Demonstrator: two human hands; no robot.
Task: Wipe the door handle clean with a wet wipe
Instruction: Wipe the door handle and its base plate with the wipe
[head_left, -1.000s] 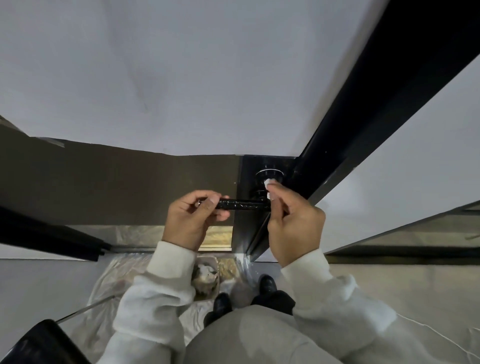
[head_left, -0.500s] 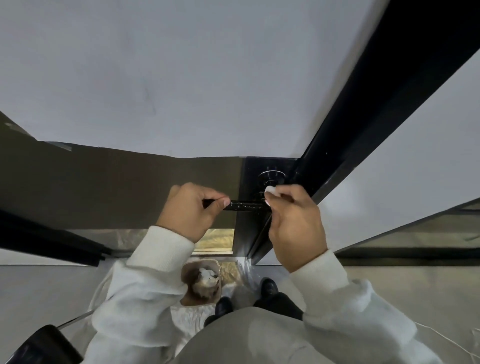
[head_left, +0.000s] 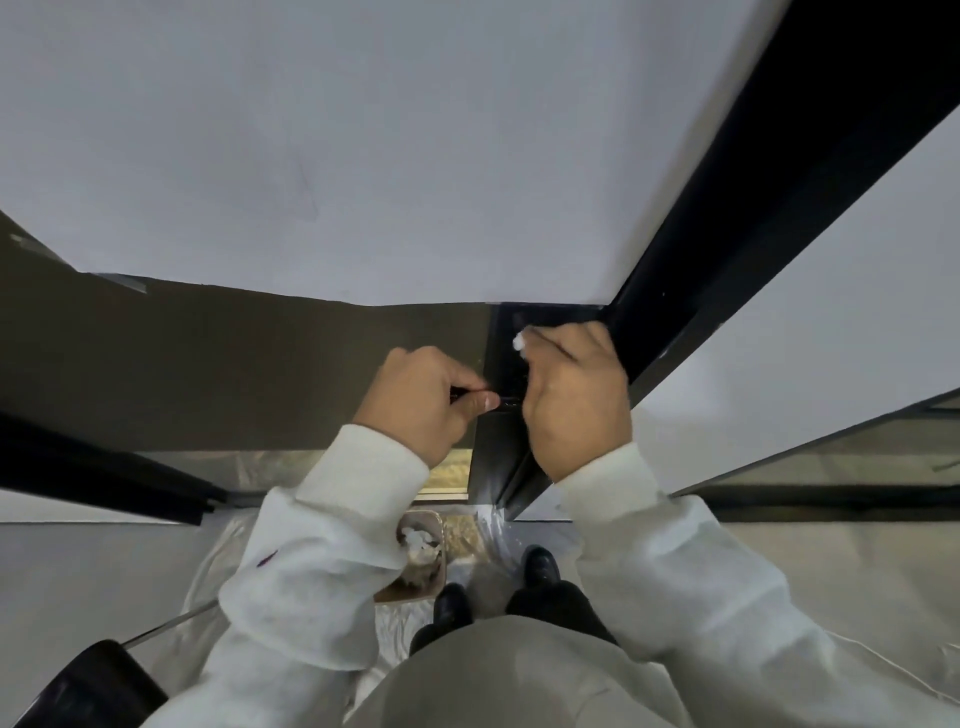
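Right hand (head_left: 574, 402) pinches a white wet wipe (head_left: 519, 342) at its fingertips, above the dark door handle (head_left: 506, 400), which runs sideways toward the left hand (head_left: 423, 402) gripping its free end.

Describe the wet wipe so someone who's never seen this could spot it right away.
Find the black door edge running diagonally from upper right. Where it meets the dark lock plate, the right hand reaches up. The wet wipe is the small white wad at its fingers, the only white thing there.
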